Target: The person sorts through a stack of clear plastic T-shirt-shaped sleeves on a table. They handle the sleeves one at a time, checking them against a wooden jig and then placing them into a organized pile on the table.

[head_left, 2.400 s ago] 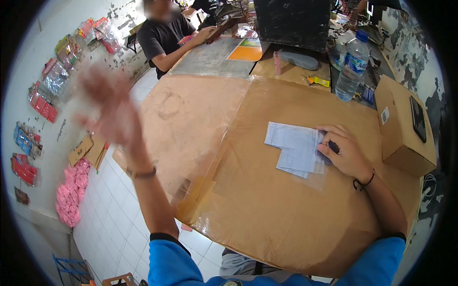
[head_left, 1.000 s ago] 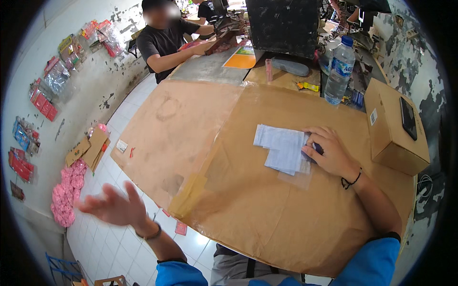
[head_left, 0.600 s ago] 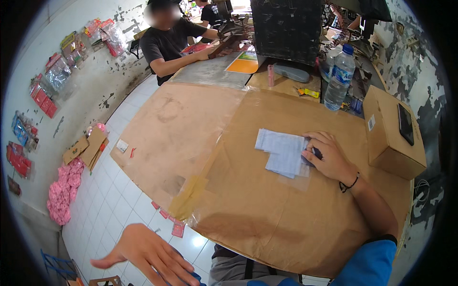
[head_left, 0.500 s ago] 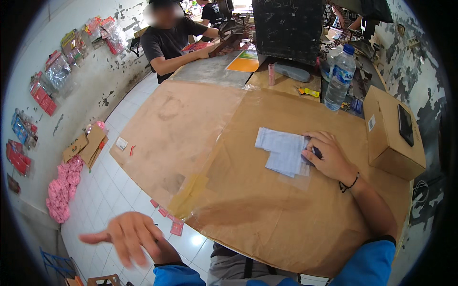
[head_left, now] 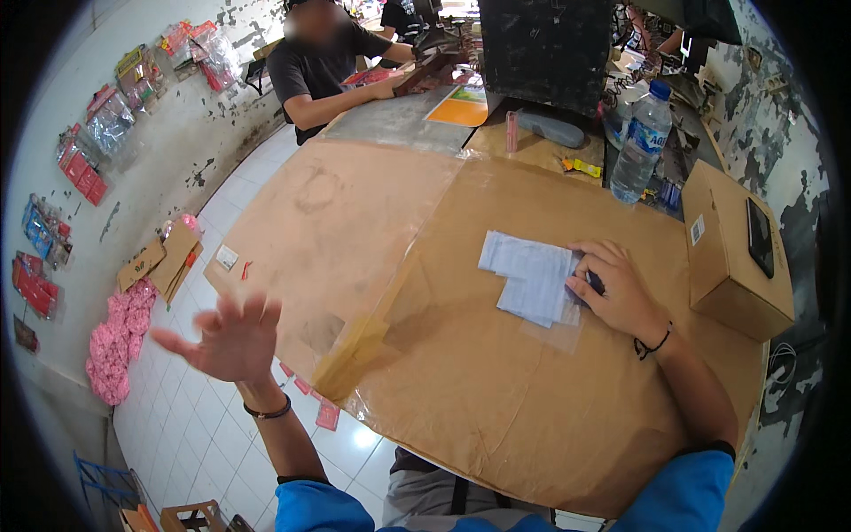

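Observation:
Raised beyond the table's left edge, my left hand (head_left: 232, 341) is open and empty, its fingers spread and slightly blurred. My right hand (head_left: 616, 288) rests on the brown-covered table (head_left: 461, 381) with curled fingers. Something small and dark sits between its thumb and fingers; most of it is hidden, so its kind cannot be made out. Touching those fingertips is a bundle of pale bluish-white papers (head_left: 532, 273), fanned into overlapping strips. A clear plastic sheet (head_left: 560, 337) sticks out from beneath the papers.
A cardboard box (head_left: 722, 275) with a black phone (head_left: 760, 238) on it stands at the right. Behind are a water bottle (head_left: 640, 146), a grey case (head_left: 550, 130) and a dark panel (head_left: 545, 53). A co-worker (head_left: 324, 75) sits at the far left. Pink bundles (head_left: 124, 328) lie on the floor.
My left hand has risen and swung away from me, its fingers spreading from a drooping pose. My right hand and the papers stay together on the table; the view has shifted slightly.

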`<action>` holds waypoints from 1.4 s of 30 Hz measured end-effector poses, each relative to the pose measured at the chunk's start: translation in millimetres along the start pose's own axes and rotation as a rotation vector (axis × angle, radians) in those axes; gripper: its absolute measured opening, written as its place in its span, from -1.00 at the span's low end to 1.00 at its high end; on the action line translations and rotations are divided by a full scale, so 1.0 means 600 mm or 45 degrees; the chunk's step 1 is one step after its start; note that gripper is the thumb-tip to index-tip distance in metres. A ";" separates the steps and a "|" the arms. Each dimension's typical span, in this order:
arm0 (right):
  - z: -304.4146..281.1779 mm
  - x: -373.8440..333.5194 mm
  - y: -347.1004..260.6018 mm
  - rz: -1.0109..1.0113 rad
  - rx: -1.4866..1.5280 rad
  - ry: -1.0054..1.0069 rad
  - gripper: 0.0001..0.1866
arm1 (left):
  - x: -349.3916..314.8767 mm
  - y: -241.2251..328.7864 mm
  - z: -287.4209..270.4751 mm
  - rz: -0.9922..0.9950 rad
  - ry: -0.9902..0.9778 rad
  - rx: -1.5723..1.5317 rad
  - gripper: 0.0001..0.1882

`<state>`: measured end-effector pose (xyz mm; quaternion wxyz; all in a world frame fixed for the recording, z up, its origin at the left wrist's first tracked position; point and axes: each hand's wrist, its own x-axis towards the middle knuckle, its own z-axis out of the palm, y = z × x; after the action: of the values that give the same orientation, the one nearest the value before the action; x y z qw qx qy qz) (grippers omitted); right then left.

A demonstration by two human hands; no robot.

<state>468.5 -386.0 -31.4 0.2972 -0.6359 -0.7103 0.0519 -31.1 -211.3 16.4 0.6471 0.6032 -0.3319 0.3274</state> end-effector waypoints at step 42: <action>-0.027 0.022 -0.031 -0.110 0.068 -0.198 -0.36 | 0.169 -0.396 -0.078 -0.667 -0.348 1.334 -0.50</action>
<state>460.1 -382.0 -5.3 0.2598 -0.5907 -0.7564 0.1073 223.5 -175.9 -36.0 0.2742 0.9402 -0.0467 0.1966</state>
